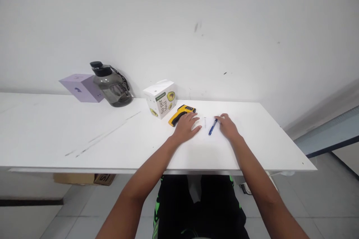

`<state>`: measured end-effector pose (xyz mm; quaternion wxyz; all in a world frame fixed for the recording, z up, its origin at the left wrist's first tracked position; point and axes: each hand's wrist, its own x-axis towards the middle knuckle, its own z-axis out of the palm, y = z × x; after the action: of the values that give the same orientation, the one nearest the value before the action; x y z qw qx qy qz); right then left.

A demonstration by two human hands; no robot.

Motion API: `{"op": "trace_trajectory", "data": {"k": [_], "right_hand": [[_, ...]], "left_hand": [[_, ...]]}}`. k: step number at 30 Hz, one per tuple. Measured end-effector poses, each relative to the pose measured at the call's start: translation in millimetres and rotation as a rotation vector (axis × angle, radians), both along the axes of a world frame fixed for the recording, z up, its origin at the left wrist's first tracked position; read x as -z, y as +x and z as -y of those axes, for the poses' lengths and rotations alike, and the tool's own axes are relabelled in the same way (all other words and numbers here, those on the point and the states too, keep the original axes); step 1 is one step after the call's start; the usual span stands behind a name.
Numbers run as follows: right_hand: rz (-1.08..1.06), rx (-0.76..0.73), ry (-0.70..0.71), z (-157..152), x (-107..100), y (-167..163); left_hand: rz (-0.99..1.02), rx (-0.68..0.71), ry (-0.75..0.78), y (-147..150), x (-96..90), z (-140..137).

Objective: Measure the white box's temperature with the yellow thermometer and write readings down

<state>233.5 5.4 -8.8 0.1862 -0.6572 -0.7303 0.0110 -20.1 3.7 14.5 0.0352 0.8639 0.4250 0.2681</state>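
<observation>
My left hand (186, 127) rests low over the white table (117, 138), fingers spread. It partly covers the near side of a yellow and black infrared thermometer gun (183, 110); whether it touches the gun I cannot tell. To the right, the thumb and fingertips of my right hand (227, 127) close on the upper end of a blue pen (212, 127). The pen slants, with its lower end toward me. Between both hands is a faint, narrow pale strip (205, 122), too indistinct to name.
A white avocado-printed box (160, 99) stands behind the thermometer gun. Farther left, a grey translucent water bottle (113, 87) with a black lid leans beside a lilac box (81, 87). The wall rises behind the table. A cardboard box (84, 178) is below the front edge.
</observation>
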Motion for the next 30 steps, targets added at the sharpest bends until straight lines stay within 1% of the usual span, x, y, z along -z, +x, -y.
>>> {"op": "trace_trajectory", "data": {"k": [2,4,6,8,9,10,11,13,15,16,19,21,23,25,27,30], "right_hand": [[-0.059,0.138,0.033,0,-1,14],[-0.108,0.202,0.106,3,-5,21],[-0.164,0.171,0.213,9,-12,16],[-0.220,0.081,0.299,16,-21,-2],[-0.243,0.034,0.312,19,-25,-15],[-0.260,-0.021,0.293,22,-30,-30],[-0.272,-0.075,0.237,23,-34,-47],[-0.289,-0.108,0.048,23,-41,-82],[-0.237,-0.126,-0.147,16,-45,-118],[-0.167,-0.139,-0.184,10,-46,-135],[0.071,-0.206,-0.162,-10,-46,-174],[0.130,-0.204,-0.213,-22,-46,-187],[0.133,-0.209,-0.250,-29,-47,-190],[0.112,-0.236,-0.257,-30,-49,-186],[0.082,-0.266,-0.277,-29,-52,-179],[0.062,-0.267,-0.352,-24,-58,-166]], "left_hand": [[0.062,-0.090,0.073,-4,-4.8,-1],[0.121,-0.247,0.138,-11,-9.5,-2],[0.199,-0.442,0.196,-20,-13.6,-4],[0.310,-0.649,0.251,-30,-16.2,-9],[0.376,-0.747,0.274,-36,-16.6,-12],[0.443,-0.835,0.290,-41,-16.0,-16],[0.507,-0.907,0.296,-47,-14.4,-20],[0.606,-0.990,0.271,-56,-8.2,-29],[0.651,-1.003,0.201,-63,0.5,-38],[0.666,-0.995,0.163,-65,4.9,-41],[0.716,-0.947,0.065,-68,14.6,-47],[0.745,-0.894,-0.001,-69,17.4,-49],[0.776,-0.846,-0.054,-70,18.8,-50],[0.788,-0.830,-0.071,-72,20.1,-52],[0.774,-0.846,-0.061,-74,21.6,-54],[0.771,-0.864,-0.027,-76,22.8,-55]]}}
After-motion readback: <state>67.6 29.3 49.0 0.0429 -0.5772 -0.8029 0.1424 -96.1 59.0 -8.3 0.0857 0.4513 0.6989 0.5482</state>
